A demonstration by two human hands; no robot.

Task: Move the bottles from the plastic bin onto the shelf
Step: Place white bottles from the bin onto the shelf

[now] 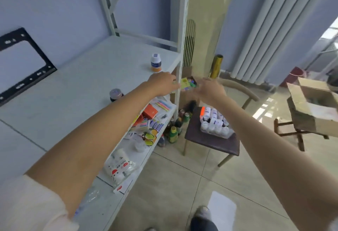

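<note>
A small bottle (188, 84) with a yellow-green label and colourful print hangs in the air just past the shelf's front right post. My left hand (162, 83) is stretched over the white shelf top (76, 92), and its fingertips pinch the bottle's left end. My right hand (210, 89) is blurred and reaches the bottle's right end; its grip is hidden. The clear plastic bin (225, 135) sits on a dark stool and holds several white bottles (213, 119). On the shelf top stand a white bottle with an orange base (156, 64) and a dark bottle with a silver cap (116, 95).
The lower shelf (146, 156) is crowded with packets, boxes and bagged items. Several bottles and cans (175, 126) stand on the floor between the shelf post and the stool (210, 141). An open cardboard box (314, 103) rests on a wooden stand at right. A black frame (27, 62) leans at the back left.
</note>
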